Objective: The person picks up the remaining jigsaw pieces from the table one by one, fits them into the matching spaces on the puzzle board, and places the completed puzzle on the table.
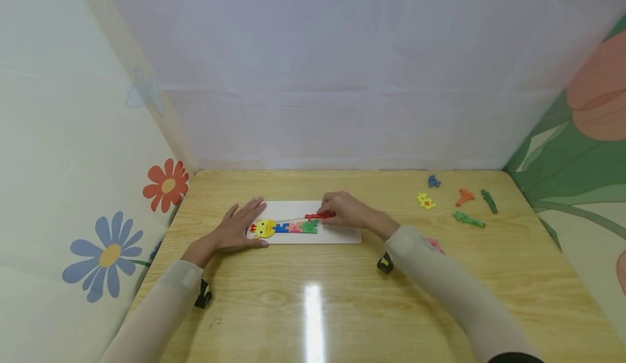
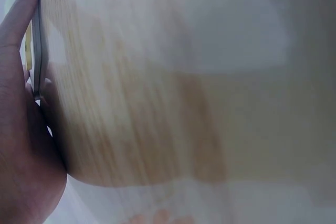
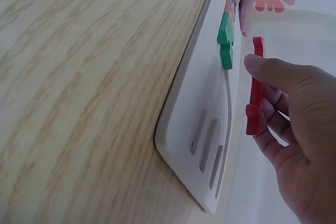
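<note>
Broadly, from my remote post, I see the wooden worktop [image 1: 264, 319] filling the lower half of the head view. On it, at centre, lies the white puzzle board [image 1: 288, 208]. The left hand [image 1: 239, 224] rests, fingers spread, at the board's left end; the right hand [image 1: 344, 211] is over its right half, its grip pinching a red piece [image 1: 313, 217] between thumb and fingers. The right wrist view appears to show that piece raised off the board.

At left of centre, the yellow giraffe head [image 1: 264, 228] and the blue, pink and green pieces form a joined row. I judge the step in hand to be the fitting of the red piece; the next move calls for aligning its knobs with the recess beside the green piece, then pressing it down. Loose pieces, including a yellow one [image 1: 426, 200], lie at right of the frame.

Small slots [image 3: 207, 145] show bare in the right wrist view; in the head view the right hand covers part of that end. A sleeve partly hides a loose pink piece [image 1: 434, 244]. I cannot make out the left fingertips' contact: the left wrist view crops that hand.
</note>
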Motion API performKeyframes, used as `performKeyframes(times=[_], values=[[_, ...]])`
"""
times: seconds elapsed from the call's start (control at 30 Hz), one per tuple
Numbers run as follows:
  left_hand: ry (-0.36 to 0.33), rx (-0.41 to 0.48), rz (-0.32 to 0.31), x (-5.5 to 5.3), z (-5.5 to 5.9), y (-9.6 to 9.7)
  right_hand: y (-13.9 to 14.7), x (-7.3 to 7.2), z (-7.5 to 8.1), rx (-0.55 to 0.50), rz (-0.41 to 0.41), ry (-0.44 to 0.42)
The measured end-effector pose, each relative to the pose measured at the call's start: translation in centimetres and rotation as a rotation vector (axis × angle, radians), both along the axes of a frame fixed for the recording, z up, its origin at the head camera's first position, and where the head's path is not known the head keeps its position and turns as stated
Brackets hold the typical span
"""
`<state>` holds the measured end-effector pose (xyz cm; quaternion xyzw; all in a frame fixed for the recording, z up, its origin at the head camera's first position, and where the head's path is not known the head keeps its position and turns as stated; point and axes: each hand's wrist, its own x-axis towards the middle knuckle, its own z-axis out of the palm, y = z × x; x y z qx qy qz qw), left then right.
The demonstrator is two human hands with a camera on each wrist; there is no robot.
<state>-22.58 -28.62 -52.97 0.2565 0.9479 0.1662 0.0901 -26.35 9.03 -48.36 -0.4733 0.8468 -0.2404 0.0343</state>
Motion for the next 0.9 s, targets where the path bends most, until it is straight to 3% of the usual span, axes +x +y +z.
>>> performKeyframes(times=[0.9], values=[[0.002, 0.016, 0.001, 0.2, 0.4, 0.1, -3.2, 0.4, 0.2, 0.038, 0.001, -0.010]])
